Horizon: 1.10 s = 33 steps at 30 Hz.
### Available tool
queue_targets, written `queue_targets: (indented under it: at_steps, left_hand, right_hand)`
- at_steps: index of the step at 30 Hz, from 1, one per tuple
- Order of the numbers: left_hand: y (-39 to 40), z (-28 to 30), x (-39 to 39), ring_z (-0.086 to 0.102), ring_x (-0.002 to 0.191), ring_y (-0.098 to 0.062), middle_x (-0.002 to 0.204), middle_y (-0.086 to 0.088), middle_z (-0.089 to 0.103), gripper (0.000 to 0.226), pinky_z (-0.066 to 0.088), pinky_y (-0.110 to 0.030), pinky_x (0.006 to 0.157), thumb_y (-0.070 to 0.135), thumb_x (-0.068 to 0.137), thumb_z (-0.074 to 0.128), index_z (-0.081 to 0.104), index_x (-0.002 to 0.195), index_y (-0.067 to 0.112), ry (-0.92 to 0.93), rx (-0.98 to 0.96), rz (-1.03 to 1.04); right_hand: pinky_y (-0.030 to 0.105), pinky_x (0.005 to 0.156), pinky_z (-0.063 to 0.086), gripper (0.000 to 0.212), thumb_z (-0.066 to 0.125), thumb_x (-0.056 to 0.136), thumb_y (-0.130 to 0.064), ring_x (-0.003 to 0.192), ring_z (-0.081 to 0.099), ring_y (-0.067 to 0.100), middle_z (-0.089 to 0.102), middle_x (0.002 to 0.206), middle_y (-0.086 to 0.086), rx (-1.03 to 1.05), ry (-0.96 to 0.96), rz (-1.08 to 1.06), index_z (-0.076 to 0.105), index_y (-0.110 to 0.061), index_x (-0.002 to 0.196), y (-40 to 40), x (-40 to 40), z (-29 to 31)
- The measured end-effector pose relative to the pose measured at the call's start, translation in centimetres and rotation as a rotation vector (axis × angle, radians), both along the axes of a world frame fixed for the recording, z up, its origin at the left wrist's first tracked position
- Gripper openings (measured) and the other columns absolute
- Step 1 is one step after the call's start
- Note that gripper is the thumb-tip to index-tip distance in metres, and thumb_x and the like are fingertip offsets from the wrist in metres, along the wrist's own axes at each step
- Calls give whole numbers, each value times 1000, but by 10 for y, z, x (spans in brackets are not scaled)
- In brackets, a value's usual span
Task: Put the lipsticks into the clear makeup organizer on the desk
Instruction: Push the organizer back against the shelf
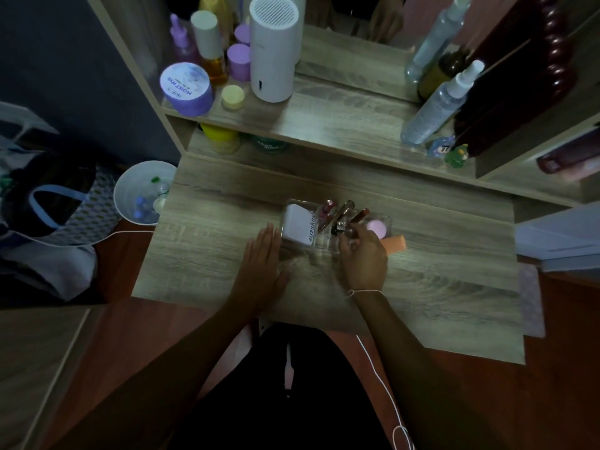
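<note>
The clear makeup organizer (292, 204) stands in the middle of the wooden desk (211, 254). Several lipsticks (341, 212) lean upright in its middle compartments. A white box (298, 225) fills its left part and a pink round sponge (376, 227) lies in its right part. My left hand (263, 264) rests flat on the desk, fingers straight, against the organizer's left front corner. My right hand (363, 254) is over the organizer's front, fingertips pinched on a dark lipstick with a silver band (341, 227) that stands in a middle compartment.
An orange block (394, 243) lies just right of my right hand. The shelf above holds a white cylinder device (272, 50), purple jars, bottles and spray bottles (435, 108). A white bin (143, 193) stands left of the desk. A white cable (383, 384) hangs near my lap.
</note>
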<state>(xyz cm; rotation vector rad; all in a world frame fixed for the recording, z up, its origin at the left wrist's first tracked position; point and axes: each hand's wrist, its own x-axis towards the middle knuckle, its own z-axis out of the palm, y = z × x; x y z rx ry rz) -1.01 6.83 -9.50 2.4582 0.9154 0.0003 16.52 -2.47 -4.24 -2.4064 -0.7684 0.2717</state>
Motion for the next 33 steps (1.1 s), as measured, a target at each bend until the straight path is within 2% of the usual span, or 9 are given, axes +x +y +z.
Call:
queue_targets:
  at_steps: [8,12,15,20,23,27,29,31,33]
  left_hand:
    - [0,-5,7,10,143,-32,155,-24,13,80,10,-49,115,52,89,28,7,146,-1,-22,-5,1]
    - [-2,-9,9,8,144,-30,156,-22,10,82,5,-46,115,52,89,31,2,147,2,-34,-26,10]
    - [-3,-10,10,11,143,-32,155,-23,12,81,6,-47,114,51,89,31,4,147,1,-55,-33,11]
    - [-2,-13,9,11,143,-33,155,-24,12,82,8,-49,115,55,89,29,5,147,1,-61,-26,6]
    - [0,-15,6,12,143,-33,154,-25,13,83,12,-52,115,56,89,27,4,147,1,-62,-16,-2]
    - [1,-18,2,4,143,-28,155,-25,9,82,10,-50,115,56,91,28,-10,145,6,-69,25,-24]
    - [2,-18,0,-1,143,-25,155,-22,3,81,7,-48,116,56,92,25,-13,145,8,-92,38,-48]
    - [3,-17,-1,0,144,-25,155,-19,1,80,8,-48,116,53,93,28,-12,146,8,-128,41,-79]
    - [3,-14,-1,5,144,-27,154,-24,10,78,12,-51,116,50,94,30,-8,147,7,-159,40,-106]
  right_hand:
    - [24,65,39,13,71,85,-16,78,66,30,70,89,13,46,-81,-165,70,-10,96,-51,-11,-9]
    - [38,79,48,24,70,84,-17,92,60,32,66,95,16,71,-39,-264,67,-8,107,-61,-4,-15]
    - [38,91,42,29,70,84,-17,103,57,35,64,105,19,75,-12,-298,63,-2,108,-63,4,-19]
    - [35,81,46,29,72,80,-22,100,58,32,62,101,11,120,76,-342,56,-10,101,-61,8,-24]
    - [32,79,48,47,78,75,-27,96,62,27,61,101,3,156,194,-405,47,-16,109,-62,9,-30]
    - [30,93,44,91,83,69,-34,111,56,15,57,133,6,108,319,-342,28,-23,141,-61,9,-37]
    - [27,90,42,88,82,69,-36,110,53,11,57,132,2,90,304,-266,30,-26,140,-61,9,-40]
    - [31,84,46,73,80,71,-40,105,56,20,59,120,4,49,271,-224,40,-23,129,-60,9,-43]
    - [39,82,50,60,78,73,-42,100,56,25,58,112,6,5,239,-199,45,-20,118,-58,8,-44]
